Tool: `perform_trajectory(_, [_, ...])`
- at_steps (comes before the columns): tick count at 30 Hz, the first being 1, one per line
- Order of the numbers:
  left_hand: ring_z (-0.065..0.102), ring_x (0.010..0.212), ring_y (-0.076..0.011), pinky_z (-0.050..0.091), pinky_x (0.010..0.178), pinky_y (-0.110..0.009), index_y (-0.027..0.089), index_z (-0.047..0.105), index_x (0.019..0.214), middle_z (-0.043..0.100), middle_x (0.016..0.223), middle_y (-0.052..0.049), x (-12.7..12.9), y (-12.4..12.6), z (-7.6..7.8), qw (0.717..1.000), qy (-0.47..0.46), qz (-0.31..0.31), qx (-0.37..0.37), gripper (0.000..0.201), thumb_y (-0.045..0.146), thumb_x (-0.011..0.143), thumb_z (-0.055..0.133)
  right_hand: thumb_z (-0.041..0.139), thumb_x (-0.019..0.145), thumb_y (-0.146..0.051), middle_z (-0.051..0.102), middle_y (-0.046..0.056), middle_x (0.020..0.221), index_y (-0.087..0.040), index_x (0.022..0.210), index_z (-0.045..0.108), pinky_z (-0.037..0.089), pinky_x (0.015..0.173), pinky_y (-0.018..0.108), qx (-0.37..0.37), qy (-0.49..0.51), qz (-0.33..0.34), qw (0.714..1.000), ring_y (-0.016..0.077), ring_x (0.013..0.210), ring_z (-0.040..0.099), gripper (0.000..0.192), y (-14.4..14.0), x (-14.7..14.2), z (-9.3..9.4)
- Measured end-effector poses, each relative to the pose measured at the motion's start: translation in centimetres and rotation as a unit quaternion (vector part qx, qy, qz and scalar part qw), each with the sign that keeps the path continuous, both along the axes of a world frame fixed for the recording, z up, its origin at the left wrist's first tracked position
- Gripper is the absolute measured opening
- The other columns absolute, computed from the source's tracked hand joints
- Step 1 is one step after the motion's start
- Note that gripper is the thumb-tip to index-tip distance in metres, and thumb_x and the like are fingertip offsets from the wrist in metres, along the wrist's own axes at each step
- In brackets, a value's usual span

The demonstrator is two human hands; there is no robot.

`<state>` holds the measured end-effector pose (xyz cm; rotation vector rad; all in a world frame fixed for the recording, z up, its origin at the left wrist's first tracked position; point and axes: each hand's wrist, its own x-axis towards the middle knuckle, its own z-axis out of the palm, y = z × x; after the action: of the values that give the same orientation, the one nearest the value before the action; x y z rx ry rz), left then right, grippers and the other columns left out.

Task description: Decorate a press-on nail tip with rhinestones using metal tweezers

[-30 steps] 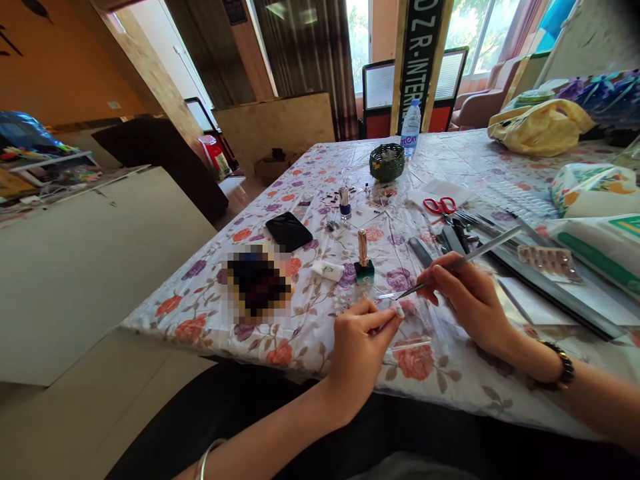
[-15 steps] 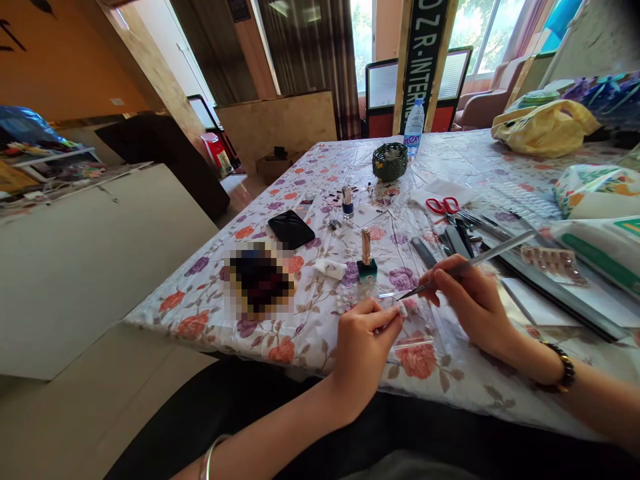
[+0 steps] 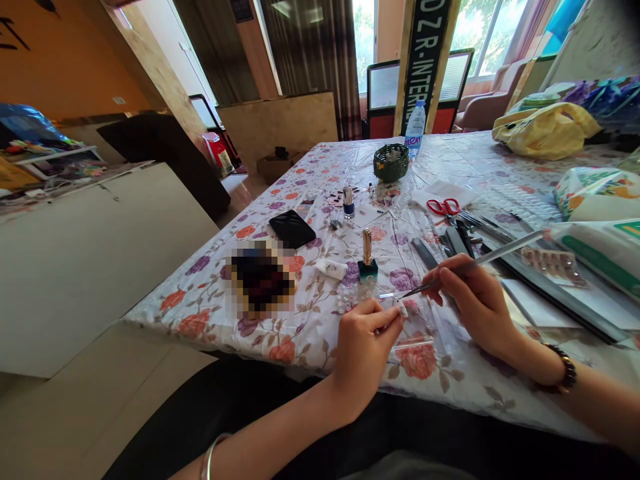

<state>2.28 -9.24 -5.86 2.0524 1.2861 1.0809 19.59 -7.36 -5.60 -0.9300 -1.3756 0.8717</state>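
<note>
Between the thumb and fingertips of my left hand (image 3: 367, 357) is a small white piece that looks like a false nail (image 3: 403, 310). My right hand (image 3: 475, 303) grips a thin nail brush (image 3: 510, 248) like a pen, its dark fine tip close to the white nail; whether they touch I cannot tell. Just beyond my hands stands a dark green nail polish bottle (image 3: 368, 268) with a gold cap. A small white tube (image 3: 331, 269) lies to its left, and a patch of tiny decorations (image 3: 349, 299) lies in front of it.
A phone-like blurred object (image 3: 263, 277) and a black flat case (image 3: 292, 229) lie left. Farther back are a blue polish bottle (image 3: 349, 202), a green basket (image 3: 391, 163) and a water bottle (image 3: 415, 130). Red-handled scissors (image 3: 444, 207), files and a blister pack (image 3: 553, 265) crowd the right.
My right hand and the brush have shifted very slightly to the right, the tip lifting a little from the white nail. My left hand keeps its hold.
</note>
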Motion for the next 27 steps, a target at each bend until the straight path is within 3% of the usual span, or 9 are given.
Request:
perform_trajectory(12, [0.048,0.057,-0.0100,0.038,0.056,-0.023,0.015,0.069,0.075,0.050,0.062,0.000,-0.2,-0.1,0.0,0.999,0.035,-0.009,0.023,0.020,0.018,0.085,0.052,0.050,0.087,-0.026,0.059,0.000,0.070,-0.022,0.083,0.054,0.042,0.049,0.025,0.038,0.021,-0.013,0.999,0.0113,0.057,0.054,0.008,-0.2,-0.2,0.2])
perform_trajectory(19, [0.056,0.063,-0.0116,0.046,0.059,-0.023,0.013,0.066,0.089,0.057,0.069,-0.003,-0.5,-0.2,-0.5,0.973,0.165,-0.027,0.162,0.023,0.019,0.089,0.045,0.046,0.089,-0.022,0.060,0.003,0.075,-0.024,0.085,0.054,0.043,0.048,0.027,0.115,0.021,-0.025,0.993,0.0131,0.059,0.054,0.010,-1.2,-0.1,0.3])
perform_trajectory(27, [0.058,0.064,-0.0138,0.051,0.063,-0.026,0.010,0.065,0.095,0.059,0.070,-0.005,-0.6,-0.3,-0.6,0.958,0.201,-0.040,0.199,0.025,0.018,0.090,0.041,0.048,0.087,-0.022,0.062,0.004,0.075,-0.027,0.090,0.055,0.045,0.056,0.033,0.176,-0.053,0.018,0.983,0.0170,0.063,0.057,0.009,-1.4,0.4,-0.3])
